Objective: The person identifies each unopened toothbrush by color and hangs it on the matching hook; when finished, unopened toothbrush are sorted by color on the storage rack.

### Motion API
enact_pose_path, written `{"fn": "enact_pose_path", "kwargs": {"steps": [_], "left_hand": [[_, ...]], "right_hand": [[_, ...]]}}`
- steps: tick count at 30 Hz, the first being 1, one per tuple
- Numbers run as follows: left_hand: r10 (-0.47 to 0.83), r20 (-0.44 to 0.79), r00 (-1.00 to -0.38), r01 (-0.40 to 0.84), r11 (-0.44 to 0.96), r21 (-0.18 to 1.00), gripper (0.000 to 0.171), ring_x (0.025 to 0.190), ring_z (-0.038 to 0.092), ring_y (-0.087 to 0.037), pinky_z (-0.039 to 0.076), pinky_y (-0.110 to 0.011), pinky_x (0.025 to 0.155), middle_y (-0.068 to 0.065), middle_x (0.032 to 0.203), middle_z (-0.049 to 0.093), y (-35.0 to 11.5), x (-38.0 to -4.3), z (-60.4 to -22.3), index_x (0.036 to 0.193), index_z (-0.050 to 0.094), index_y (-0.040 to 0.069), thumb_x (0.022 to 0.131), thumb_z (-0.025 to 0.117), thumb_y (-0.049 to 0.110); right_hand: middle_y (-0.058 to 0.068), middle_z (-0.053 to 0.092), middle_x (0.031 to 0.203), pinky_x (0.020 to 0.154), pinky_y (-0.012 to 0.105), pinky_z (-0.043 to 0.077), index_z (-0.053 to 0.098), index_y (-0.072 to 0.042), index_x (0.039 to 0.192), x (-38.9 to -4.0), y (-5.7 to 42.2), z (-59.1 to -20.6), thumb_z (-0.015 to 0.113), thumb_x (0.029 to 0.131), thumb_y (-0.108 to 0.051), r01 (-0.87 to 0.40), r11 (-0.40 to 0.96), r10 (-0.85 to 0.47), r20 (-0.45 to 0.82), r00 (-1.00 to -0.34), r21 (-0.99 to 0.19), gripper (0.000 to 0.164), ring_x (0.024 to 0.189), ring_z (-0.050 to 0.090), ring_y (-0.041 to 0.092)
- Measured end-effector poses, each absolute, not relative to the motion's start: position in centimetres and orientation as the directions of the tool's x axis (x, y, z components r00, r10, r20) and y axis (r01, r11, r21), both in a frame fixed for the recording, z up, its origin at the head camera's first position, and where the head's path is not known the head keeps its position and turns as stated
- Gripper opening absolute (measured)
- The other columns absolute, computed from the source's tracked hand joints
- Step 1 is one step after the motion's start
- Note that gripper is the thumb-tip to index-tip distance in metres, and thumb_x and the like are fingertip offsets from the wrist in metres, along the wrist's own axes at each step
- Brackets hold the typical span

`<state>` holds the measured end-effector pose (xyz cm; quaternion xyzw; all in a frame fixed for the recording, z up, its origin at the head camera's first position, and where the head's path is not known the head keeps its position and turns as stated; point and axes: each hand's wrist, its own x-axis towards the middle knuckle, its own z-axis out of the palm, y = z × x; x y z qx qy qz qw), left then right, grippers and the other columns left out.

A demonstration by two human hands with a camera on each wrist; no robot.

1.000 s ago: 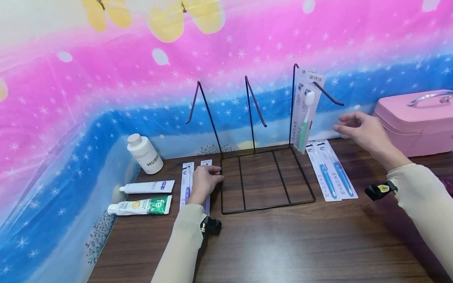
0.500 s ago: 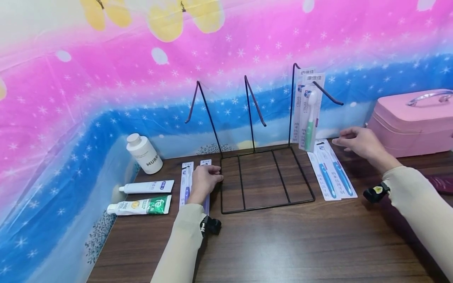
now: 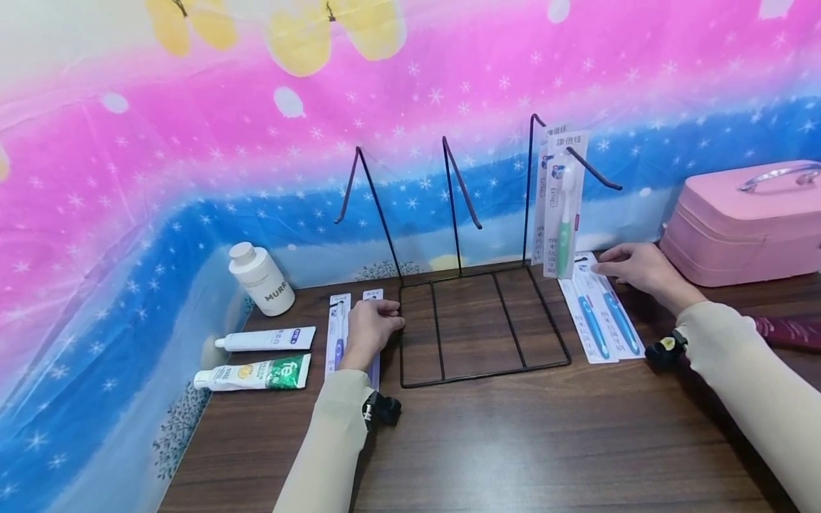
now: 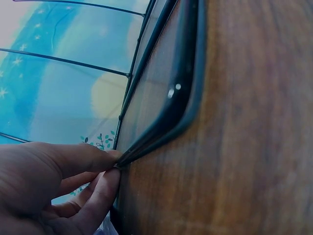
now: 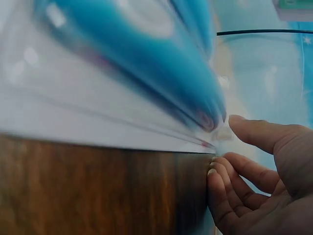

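My left hand [image 3: 370, 333] pinches the left side of the black wire rack [image 3: 484, 373] between thumb and finger; the left wrist view shows the fingertips meeting on the rod [image 4: 146, 142]. Two purple toothbrush packs [image 3: 337, 331] lie partly under that hand. At the right, my right hand [image 3: 651, 274] is at the upper end of two blue toothbrush packs [image 3: 593, 324] lying overlapped on the table. In the right wrist view its thumb [image 5: 259, 134] stands apart from the bent fingers, with a gap between. Packaged toothbrushes, a green one [image 3: 564, 246] in front, hang on the rack's right hook.
Left of the rack lie a white toothpaste tube [image 3: 269, 339] and a green-and-white tube [image 3: 256, 372]. Behind them stands a white bottle [image 3: 263, 279]. A pink case [image 3: 747, 228] sits at the right. The rack's middle hook [image 3: 463, 185] and left hook [image 3: 349, 185] project forward.
My right hand has moved down and left from near the hook to the blue toothbrush packs. The hanging packs have swung to the right. My left hand stays on the rack.
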<state>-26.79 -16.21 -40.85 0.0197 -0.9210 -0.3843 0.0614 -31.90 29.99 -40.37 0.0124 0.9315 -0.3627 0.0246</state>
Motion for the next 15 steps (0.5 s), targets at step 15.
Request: {"fn": "enact_pose_path", "kwargs": {"steps": [15], "left_hand": [[-0.084,0.090,-0.992,0.005,0.700,0.714,0.027,0.088,0.066,-0.019,0.052,-0.035,0.076,-0.004,0.096,0.072,-16.25,-26.74,-40.72,0.110,0.074,0.006,0.083,0.076,0.008]], "right_hand": [[0.025,0.058,0.115,0.071,0.042,0.040,0.066,0.004,0.117,-31.90,29.37,-40.70,0.068,0.089,-0.042,0.058,0.751,0.046,-0.036,-0.998,-0.658,0.054,0.093,0.047,0.034]]}}
